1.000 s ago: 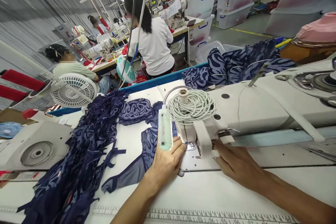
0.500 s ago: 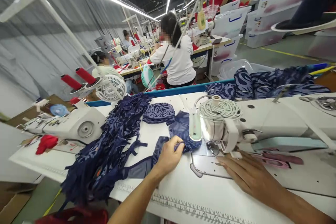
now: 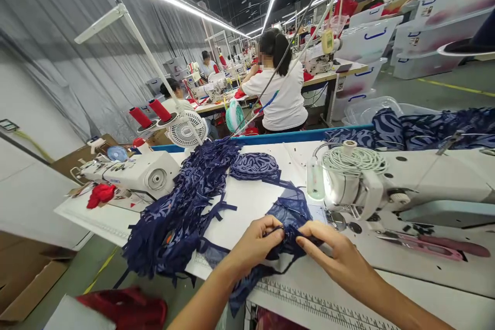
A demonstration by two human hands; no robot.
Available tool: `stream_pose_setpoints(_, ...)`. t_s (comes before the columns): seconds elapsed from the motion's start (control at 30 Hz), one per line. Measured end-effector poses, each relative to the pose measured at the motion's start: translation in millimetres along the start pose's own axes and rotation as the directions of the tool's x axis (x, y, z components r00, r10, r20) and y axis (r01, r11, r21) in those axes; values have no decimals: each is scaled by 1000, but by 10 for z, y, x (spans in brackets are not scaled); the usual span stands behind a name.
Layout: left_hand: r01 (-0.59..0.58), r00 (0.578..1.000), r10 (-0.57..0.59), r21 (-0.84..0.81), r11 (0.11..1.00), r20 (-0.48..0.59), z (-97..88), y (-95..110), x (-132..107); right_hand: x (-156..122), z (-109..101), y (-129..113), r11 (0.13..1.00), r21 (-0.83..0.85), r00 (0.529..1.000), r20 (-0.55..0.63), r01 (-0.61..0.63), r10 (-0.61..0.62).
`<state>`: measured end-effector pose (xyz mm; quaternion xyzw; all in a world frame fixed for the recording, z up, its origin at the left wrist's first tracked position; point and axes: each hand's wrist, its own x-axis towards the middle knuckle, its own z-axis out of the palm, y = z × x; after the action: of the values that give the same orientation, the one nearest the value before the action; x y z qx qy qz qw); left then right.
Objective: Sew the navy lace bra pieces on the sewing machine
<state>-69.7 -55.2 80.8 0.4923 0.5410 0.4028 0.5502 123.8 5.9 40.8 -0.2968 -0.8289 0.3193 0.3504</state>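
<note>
While both pinch navy lace piece [image 3: 288, 214] — left hand [image 3: 255, 242], right hand [image 3: 336, 255] closed on it, beside sewing machine [image 3: 406, 180].

Lace piece [image 3: 292, 214], lower centre: navy w/ paler blue swirl pattern. Heap of cut pieces [image 3: 185, 206], centre-left: same navy swirls. Sewing machine [image 3: 425, 175], right: white. Table [image 3: 247, 201]: white, blue back edge. Thread cones [image 3: 150, 113], left of centre: red. Rag [image 3: 101, 195], far left: red. Tool [image 3: 433, 250], lower right: pink. Co-worker's shirt [image 3: 286, 98], upper centre: white.
</note>
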Motion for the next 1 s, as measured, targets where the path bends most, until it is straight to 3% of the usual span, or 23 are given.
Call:
stream_pose_setpoints(0.17, -121, 992, 117, 92, 988, 39, -17, 21, -37, 29, -40, -50, 1000, 17, 1000, 21, -8, 7)
stream_pose_setpoints(0.27, -108, 994, 108, 32, 994, -16, -10, 14, -42, -101, -28, -99, 996, -91, 979, -203, 15, -34)
stream_pose_setpoints(0.33, -68, 995, 59, -107, 992, -86, 7, 8, -41, -232, 61, -101, 992, -110, 935, -353, -65, 22)
stream_pose_setpoints(0.4, -61, 989, 26, -242, 968, -144, 37, 10, -34, -335, 213, -76, 983, 31, 920, -349, -178, 178)
stream_pose_setpoints(0.5, -94, 985, 37, -340, 936, -170, 103, 42, -23, -343, 444, -66, 896, 358, 896, -254, -264, 365)
stream_pose_setpoints(0.57, -134, 978, 80, -286, 949, -193, 135, 81, -36, -268, 514, -117, 828, 498, 885, -224, -256, 408)
stream_pose_setpoints(0.63, -193, 955, 168, -86, 977, -243, 141, 124, -78, -189, 492, -204, 808, 535, 889, -206, -249, 410)
stream_pose_setpoints(0.73, -258, 877, 365, 333, 907, -312, 103, 162, -180, -120, 342, -323, 919, 323, 897, -298, -228, 327)
stream_pose_setpoints(0.8, -286, 820, 481, 507, 813, -310, 69, 163, -250, -82, 217, -365, 993, 24, 920, -375, -115, 116)
stream_pose_setpoints(0.87, -330, 776, 567, 588, 738, -276, 39, 152, -301, -24, 103, -386, 984, -169, 928, -356, 48, -106)
stream_pose_setpoints(0.93, -389, 745, 630, 626, 676, -218, 9, 143, -330, 50, 12, -402, 975, -166, 934, -302, 145, -190)
stream_pose_setpoints(1.0, -431, 729, 666, 652, 623, -155, -26, 145, -342, 117, -50, -412, 980, -98, 948, -252, 172, -192)
